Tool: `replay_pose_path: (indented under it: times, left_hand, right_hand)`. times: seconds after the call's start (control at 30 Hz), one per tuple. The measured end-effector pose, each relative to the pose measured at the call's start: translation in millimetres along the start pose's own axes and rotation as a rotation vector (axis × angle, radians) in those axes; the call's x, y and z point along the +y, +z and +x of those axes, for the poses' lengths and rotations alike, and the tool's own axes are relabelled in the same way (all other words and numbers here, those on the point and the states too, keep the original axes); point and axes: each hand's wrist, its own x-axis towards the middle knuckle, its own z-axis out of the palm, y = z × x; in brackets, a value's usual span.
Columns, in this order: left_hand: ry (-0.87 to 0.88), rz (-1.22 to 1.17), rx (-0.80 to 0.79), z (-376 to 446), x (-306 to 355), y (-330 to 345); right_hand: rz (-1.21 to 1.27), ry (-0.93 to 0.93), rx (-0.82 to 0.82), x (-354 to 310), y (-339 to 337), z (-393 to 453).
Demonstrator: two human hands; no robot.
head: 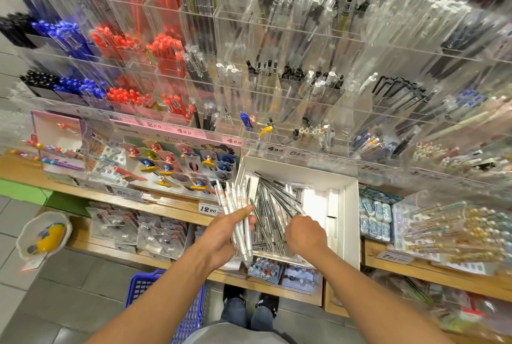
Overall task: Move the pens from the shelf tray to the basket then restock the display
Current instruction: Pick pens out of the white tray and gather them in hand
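The white shelf tray [349, 206] sat on the wooden shelf [177, 206] and held a loose heap of clear pens [273, 206], while the left hand [225, 235] gripped a bundle of white pens [235, 202] over the tray's left edge and the right hand [306, 234] was curled down into the heap. The blue basket [144, 288] stood on the floor below, half hidden by the left arm. What the right fingers held I could not tell, and the acrylic display [277, 66] behind was blurred.

A stationery shop: clear plastic racks [277, 47] hold rows of red, blue and black pens sorted by colour, price tags [210, 208] line the wooden shelves [171, 205], and a blue shopping basket [166, 302] stands on the tiled floor [55, 288].
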Motion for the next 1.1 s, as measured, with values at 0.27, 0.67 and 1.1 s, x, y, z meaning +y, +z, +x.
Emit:
replay_pose_path:
  times: [0.27, 0.67, 1.1]
  left_hand:
    - [0.022, -0.08, -0.004, 1, -2, -2]
    - [0.028, -0.046, 0.006, 3, -14, -6]
    - [0.183, 0.368, -0.185, -3, 13, 19]
  right_hand:
    - [0.073, 0.121, -0.038, -13, 5, 4]
    - [-0.104, -0.048, 0.189, 12, -36, -42]
    - [0.915, -0.525, 0.061, -20, -133, -58]
